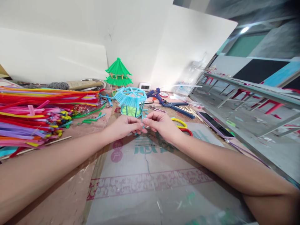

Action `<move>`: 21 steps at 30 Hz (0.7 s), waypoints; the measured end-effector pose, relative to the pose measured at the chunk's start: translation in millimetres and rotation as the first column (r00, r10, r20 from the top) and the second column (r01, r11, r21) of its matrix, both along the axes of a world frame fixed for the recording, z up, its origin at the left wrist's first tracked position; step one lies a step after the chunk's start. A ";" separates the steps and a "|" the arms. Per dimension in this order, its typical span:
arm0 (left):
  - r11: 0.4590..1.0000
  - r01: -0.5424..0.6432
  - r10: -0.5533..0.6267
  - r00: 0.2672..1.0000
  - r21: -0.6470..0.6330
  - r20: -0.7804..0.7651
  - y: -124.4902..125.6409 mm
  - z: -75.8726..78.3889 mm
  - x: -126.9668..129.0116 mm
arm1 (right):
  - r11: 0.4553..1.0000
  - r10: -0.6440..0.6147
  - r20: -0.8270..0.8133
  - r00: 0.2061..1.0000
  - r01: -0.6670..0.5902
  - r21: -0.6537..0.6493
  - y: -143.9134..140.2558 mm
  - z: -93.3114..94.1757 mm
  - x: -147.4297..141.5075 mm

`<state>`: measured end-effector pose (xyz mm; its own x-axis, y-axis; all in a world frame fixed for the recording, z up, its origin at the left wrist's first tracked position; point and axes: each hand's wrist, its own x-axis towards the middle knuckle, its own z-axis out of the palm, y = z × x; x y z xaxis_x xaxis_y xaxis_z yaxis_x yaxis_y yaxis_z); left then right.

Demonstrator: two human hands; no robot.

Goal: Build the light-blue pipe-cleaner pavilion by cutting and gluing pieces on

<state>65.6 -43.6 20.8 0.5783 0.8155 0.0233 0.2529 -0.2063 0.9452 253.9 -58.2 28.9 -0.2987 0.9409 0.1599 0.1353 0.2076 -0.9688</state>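
My left hand (pixel 128 126) and my right hand (pixel 161 124) meet over the front of the work sheet, fingertips pinched together. Between them is a short light-blue pipe cleaner piece (pixel 144 118), mostly covered by the fingers. Just behind stands a small pavilion model (pixel 131 97) with a light-blue pipe cleaner roof frame, dark posts and a green base. Farther back rises a green two-tiered pagoda model (pixel 118 78). Scissors (pixel 181 122) with yellow and red handles lie beside my right hand, partly hidden by it.
Bundles of coloured pipe cleaners (pixel 35 115) fill the left side. A blue glue gun (pixel 155 95), blue-handled pliers (pixel 180 109) and a phone (pixel 215 125) lie to the right. A printed plastic sheet (pixel 131 200) covers the table. White board (pixel 140 47) stands behind.
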 end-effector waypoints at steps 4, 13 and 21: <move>1.000 0.001 -0.001 1.000 -0.002 0.004 -0.1 0.4 0.3 | 1.000 0.005 -0.010 1.000 -0.005 0.002 -0.9 0.0 0.3; 1.000 0.000 0.000 1.000 0.002 0.005 -0.2 1.0 0.3 | 1.000 0.003 -0.020 1.000 -0.003 0.009 -0.9 -0.6 0.3; 1.000 0.009 -0.009 1.000 0.010 0.011 1.0 -1.1 0.0 | 1.000 -0.001 -0.016 1.000 0.001 0.028 -0.6 -2.9 0.8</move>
